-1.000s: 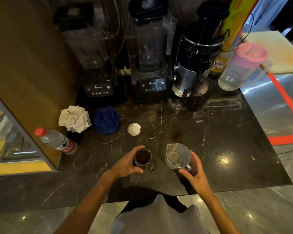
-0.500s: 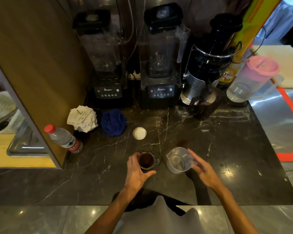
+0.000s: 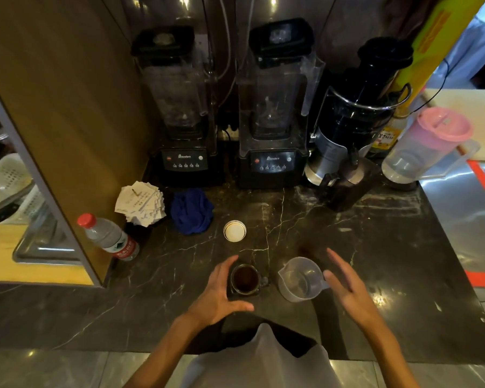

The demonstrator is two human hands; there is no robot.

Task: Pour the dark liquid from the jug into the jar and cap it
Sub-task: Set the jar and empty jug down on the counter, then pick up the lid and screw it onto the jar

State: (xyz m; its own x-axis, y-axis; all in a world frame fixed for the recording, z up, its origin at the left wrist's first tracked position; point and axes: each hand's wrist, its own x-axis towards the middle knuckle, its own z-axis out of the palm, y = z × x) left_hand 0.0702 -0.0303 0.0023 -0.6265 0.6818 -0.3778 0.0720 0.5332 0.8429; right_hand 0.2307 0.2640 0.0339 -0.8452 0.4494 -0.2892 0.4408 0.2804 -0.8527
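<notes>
Two slack hands at jar and jug on the dark marble counter (image 3: 361, 236).

Left hand (image 3: 221, 292) spread and cupped against the left side of the uncapped jar (image 3: 245, 280), fingers nearly straight, thumb stretched along its near side, not clamped. Dark liquid high in the jar. Just right of it, not touching, the clear jug (image 3: 300, 278), upright, spout to the left. Right hand (image 3: 347, 287) flat and released, just beside the jug's handle; contact at the thumb impossible to tell. Farther back, well apart from the jar, the white cap (image 3: 234, 231) lying alone, near a crumpled blue cloth (image 3: 191, 210).
</notes>
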